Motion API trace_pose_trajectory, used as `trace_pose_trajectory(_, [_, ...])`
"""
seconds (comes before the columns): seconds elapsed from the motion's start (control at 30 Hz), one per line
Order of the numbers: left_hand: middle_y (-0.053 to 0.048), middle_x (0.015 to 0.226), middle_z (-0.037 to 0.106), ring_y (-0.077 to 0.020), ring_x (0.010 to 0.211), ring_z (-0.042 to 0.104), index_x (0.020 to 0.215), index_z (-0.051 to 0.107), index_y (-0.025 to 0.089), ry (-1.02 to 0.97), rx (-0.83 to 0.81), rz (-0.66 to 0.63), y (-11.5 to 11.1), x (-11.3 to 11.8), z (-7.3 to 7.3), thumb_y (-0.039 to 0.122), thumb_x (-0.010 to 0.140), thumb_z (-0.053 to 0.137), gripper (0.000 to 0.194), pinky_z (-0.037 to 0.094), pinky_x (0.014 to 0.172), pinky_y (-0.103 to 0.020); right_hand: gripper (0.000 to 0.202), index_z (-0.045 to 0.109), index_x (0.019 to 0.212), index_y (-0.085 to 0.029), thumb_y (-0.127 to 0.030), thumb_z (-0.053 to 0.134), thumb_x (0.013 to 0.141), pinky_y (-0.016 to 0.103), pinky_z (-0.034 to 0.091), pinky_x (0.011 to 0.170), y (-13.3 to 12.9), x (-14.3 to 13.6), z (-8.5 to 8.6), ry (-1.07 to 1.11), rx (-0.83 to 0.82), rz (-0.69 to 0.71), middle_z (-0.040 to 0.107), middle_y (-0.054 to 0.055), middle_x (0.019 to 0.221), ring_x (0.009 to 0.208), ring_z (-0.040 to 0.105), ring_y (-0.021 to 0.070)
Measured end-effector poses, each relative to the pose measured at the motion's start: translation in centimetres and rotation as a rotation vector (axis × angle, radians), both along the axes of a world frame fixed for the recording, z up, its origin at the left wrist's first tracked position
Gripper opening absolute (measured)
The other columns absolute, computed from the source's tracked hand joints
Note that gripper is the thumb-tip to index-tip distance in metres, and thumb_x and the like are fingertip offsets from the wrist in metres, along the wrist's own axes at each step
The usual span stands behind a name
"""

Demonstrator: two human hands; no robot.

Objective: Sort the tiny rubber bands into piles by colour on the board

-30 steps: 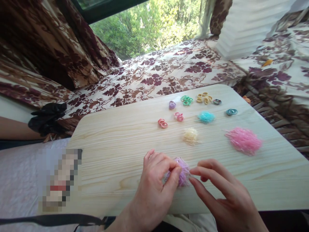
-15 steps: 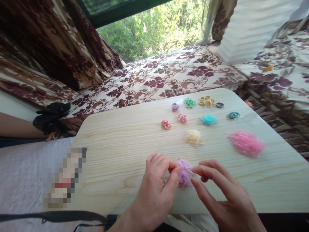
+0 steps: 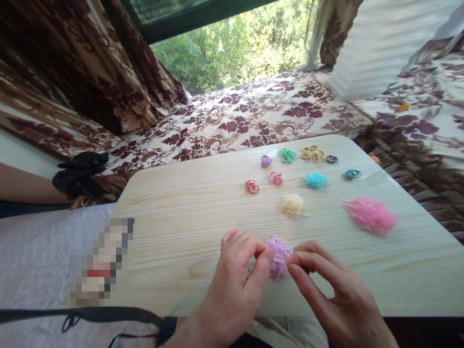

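Observation:
A small heap of purple bands lies near the table's front edge, between my two hands. My left hand has thumb and index finger pressed together at the heap's left side, on the purple bands. At the heap's right side, my right hand pinches with thumb and fingertips at the edge of the purple strands. The strands between the right fingertips are too fine to make out. Behind the hands sit a cream heap and, to the right, a larger pink heap.
Farther back on the wooden table are a turquoise heap, green rings, yellow rings, pink rings, red rings, purple rings and teal rings. A blurred-out object lies left.
My right thumb and fingertips have closed together at the purple heap; they were apart before. My left hand keeps its pinch. The whole view has shifted slightly.

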State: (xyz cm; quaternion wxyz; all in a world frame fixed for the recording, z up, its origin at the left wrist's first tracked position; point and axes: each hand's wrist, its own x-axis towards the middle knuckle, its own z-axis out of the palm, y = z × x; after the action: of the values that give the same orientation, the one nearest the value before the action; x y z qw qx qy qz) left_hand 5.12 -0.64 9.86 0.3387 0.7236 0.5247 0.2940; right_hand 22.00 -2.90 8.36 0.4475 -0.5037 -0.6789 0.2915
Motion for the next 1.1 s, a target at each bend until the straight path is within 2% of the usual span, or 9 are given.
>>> trace_pose_trajectory(0.17, [0.003, 0.071, 0.058, -0.0154, 0.074, 0.056, 0.073, 0.052, 0.022, 0.022, 0.048, 0.019, 0.2, -0.2, -0.2, 0.024, 0.097, 0.044, 0.025, 0.041, 0.090, -0.035, 0.015, 0.062, 0.076, -0.023, -0.027, 0.058, 0.091, 0.022, 0.051, 0.060, -0.2, 0.4, 0.0, 0.036, -0.110, -0.076, 0.061, 0.000, 0.073, 0.066, 0.060, 0.0131])
trace_pose_trajectory(0.3, [0.004, 0.073, 0.059, -0.0152, 0.075, 0.058, 0.076, 0.052, 0.023, 0.088, 0.142, -0.002, 0.3, -0.6, -1.1, 0.021, 0.097, 0.044, 0.022, 0.036, 0.095, -0.037, 0.016, 0.064, 0.076, -0.023, -0.029, 0.058, 0.090, 0.022, 0.051, 0.060, -0.2, 1.9, -0.4, 0.005, -0.104, -0.135, 0.064, 0.000, 0.075, 0.069, 0.062, 0.0141])
trace_pose_trajectory(0.37, [0.005, 0.077, 0.063, -0.0152, 0.078, 0.060, 0.084, 0.055, 0.024, 0.159, 0.272, -0.035, 0.4, -1.0, -2.0, 0.017, 0.095, 0.047, 0.015, 0.028, 0.104, -0.040, 0.016, 0.065, 0.076, -0.023, -0.029, 0.059, 0.089, 0.023, 0.051, 0.060, 0.0, 3.6, -0.8, -0.058, -0.057, -0.219, 0.065, 0.001, 0.075, 0.069, 0.062, 0.0144])
trace_pose_trajectory(0.43, [0.005, 0.082, 0.066, -0.0154, 0.080, 0.062, 0.095, 0.056, 0.024, 0.220, 0.385, -0.047, 0.4, -1.4, -3.1, 0.015, 0.093, 0.051, 0.011, 0.024, 0.107, -0.039, 0.013, 0.066, 0.078, -0.024, -0.029, 0.061, 0.088, 0.024, 0.051, 0.061, 0.1, 5.9, -1.2, -0.150, 0.021, -0.361, 0.065, 0.001, 0.076, 0.069, 0.061, 0.0144])
trace_pose_trajectory(0.53, [0.005, 0.080, 0.066, -0.0155, 0.077, 0.063, 0.105, 0.057, 0.024, 0.273, 0.470, -0.064, 0.6, -1.6, -4.4, 0.016, 0.091, 0.055, 0.017, 0.025, 0.107, -0.039, 0.009, 0.066, 0.081, -0.024, -0.030, 0.062, 0.087, 0.026, 0.049, 0.063, 0.4, 9.7, -1.6, -0.317, 0.127, -0.567, 0.064, 0.000, 0.078, 0.066, 0.058, 0.0137])
trace_pose_trajectory(0.6, [0.005, 0.079, 0.067, -0.0156, 0.076, 0.063, 0.105, 0.058, 0.024, 0.297, 0.495, -0.079, 0.7, -1.5, -4.7, 0.016, 0.090, 0.055, 0.018, 0.026, 0.106, -0.039, 0.011, 0.064, 0.081, -0.024, -0.031, 0.060, 0.088, 0.028, 0.048, 0.063, 0.7, 11.8, -1.9, -0.419, 0.142, -0.628, 0.062, -0.001, 0.076, 0.063, 0.055, 0.0135])
trace_pose_trajectory(0.7, [0.003, 0.083, 0.069, -0.0164, 0.078, 0.064, 0.103, 0.059, 0.024, 0.323, 0.509, -0.095, 0.8, -1.3, -4.8, 0.015, 0.089, 0.056, 0.018, 0.028, 0.106, -0.040, 0.014, 0.063, 0.081, -0.023, -0.033, 0.057, 0.090, 0.029, 0.047, 0.064, 1.4, 13.4, -2.2, -0.527, 0.121, -0.655, 0.062, 0.000, 0.076, 0.065, 0.057, 0.0143])
trace_pose_trajectory(0.9, [0.001, 0.087, 0.072, -0.0173, 0.080, 0.064, 0.101, 0.058, 0.025, 0.338, 0.516, -0.116, 1.0, -1.3, -5.1, 0.016, 0.089, 0.054, 0.016, 0.027, 0.107, -0.041, 0.022, 0.065, 0.080, -0.022, -0.034, 0.050, 0.091, 0.031, 0.046, 0.061, 2.4, 13.6, -2.5, -0.711, 0.097, -0.657, 0.067, 0.002, 0.080, 0.066, 0.062, 0.0164])
trace_pose_trajectory(1.1, [0.000, 0.090, 0.071, -0.0178, 0.085, 0.062, 0.102, 0.059, 0.025, 0.335, 0.453, -0.107, 0.7, -1.6, -4.7, 0.015, 0.089, 0.055, 0.017, 0.025, 0.109, -0.043, 0.022, 0.067, 0.096, -0.024, -0.039, 0.051, 0.092, 0.034, 0.046, 0.064, 1.4, 13.5, -1.6, -0.716, 0.062, -0.662, 0.066, 0.006, 0.092, 0.071, 0.062, 0.0192])
